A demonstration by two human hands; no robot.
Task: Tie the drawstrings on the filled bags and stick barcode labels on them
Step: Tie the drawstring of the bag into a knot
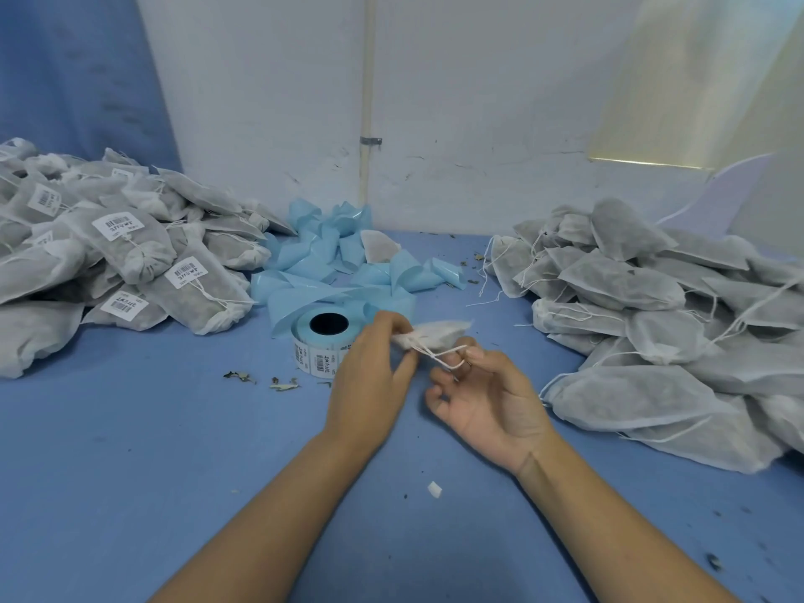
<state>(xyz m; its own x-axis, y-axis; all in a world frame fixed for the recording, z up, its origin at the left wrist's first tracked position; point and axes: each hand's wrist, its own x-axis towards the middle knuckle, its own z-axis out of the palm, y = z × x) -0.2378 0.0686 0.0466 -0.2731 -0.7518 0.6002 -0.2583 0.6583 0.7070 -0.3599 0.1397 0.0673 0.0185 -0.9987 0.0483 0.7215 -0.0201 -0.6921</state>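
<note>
**Item in hand:** bag [439,330], held just above the bench [152,428], in front of the label roll [324,341].
**Hands:** left hand [374,363] pinches the gathered neck. Right hand [483,398] pinches the string [443,356] loop, its other fingers loosely curled.
**Risks:** the string may slip from the pinch, leaving a loose knot. The neck may reopen and spill fill; leaf crumbs [283,383] lie on the bench.
**Right pile** [652,298]**:** filled bags, unlabelled, strings trailing.
**Left pile** [130,254]**:** tied and labelled.
**Fill:** dark, probably dried leaf.
**Far:** blue backing strip [330,250], heaped.
</note>
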